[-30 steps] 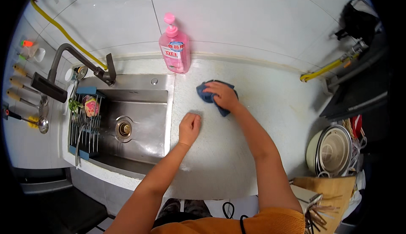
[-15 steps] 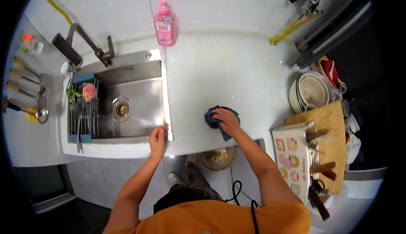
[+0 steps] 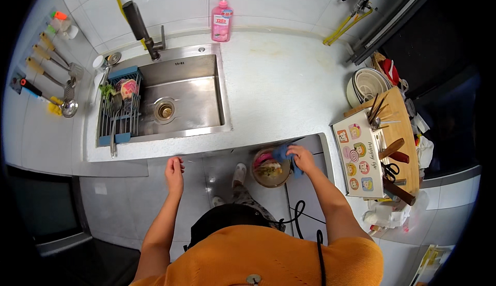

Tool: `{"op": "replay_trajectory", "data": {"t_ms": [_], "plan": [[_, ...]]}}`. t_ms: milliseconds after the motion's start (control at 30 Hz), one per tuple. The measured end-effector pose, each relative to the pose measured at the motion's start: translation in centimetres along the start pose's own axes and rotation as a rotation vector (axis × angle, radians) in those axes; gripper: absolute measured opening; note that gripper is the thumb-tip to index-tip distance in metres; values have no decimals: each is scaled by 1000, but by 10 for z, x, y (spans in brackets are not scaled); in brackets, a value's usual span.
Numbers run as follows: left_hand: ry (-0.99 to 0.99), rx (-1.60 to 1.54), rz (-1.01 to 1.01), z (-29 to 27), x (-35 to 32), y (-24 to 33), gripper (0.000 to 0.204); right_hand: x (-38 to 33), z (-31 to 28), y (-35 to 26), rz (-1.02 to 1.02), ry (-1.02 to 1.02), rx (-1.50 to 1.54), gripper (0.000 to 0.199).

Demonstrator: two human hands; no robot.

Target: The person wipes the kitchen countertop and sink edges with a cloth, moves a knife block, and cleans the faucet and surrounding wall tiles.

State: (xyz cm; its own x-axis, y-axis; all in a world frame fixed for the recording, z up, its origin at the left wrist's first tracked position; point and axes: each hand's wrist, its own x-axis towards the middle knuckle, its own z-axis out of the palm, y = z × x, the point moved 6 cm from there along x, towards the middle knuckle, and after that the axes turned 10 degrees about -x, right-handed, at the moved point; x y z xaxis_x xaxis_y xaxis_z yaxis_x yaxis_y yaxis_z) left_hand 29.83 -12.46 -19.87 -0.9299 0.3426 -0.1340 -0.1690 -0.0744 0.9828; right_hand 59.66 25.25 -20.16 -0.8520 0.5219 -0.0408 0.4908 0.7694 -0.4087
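Observation:
My right hand (image 3: 301, 158) grips a blue cloth (image 3: 283, 153), which hangs past the counter's front edge above a round bin (image 3: 273, 183). Pale and greenish scraps and something pink show inside the bin, partly covered by the cloth. My left hand (image 3: 174, 168) is in the air in front of the counter, below the sink's near edge, its fingers curled and no object visible in them. Behind the hands lies the white countertop (image 3: 279, 89), with the steel sink (image 3: 181, 96) set into its left part.
A pink pump bottle (image 3: 221, 21) stands against the back wall beside the faucet (image 3: 150, 40). A blue drying rack (image 3: 122, 111) sits in the sink's left side. To the right are a knife and chopstick holder (image 3: 359, 157), a wooden board (image 3: 408, 136) and stacked bowls (image 3: 368, 85).
My right hand has drawn the cloth off the countertop, toward me and over the bin. My left hand has left the sink's near rim. The head view has shifted.

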Motion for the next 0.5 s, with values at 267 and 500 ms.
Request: {"op": "replay_trajectory", "data": {"t_ms": [267, 500], "plan": [[-29, 274, 294, 1, 65, 12, 24, 6, -58, -51, 63, 126, 60, 35], [76, 710, 484, 7, 113, 10, 19, 94, -73, -81, 33, 379, 151, 47]]}}
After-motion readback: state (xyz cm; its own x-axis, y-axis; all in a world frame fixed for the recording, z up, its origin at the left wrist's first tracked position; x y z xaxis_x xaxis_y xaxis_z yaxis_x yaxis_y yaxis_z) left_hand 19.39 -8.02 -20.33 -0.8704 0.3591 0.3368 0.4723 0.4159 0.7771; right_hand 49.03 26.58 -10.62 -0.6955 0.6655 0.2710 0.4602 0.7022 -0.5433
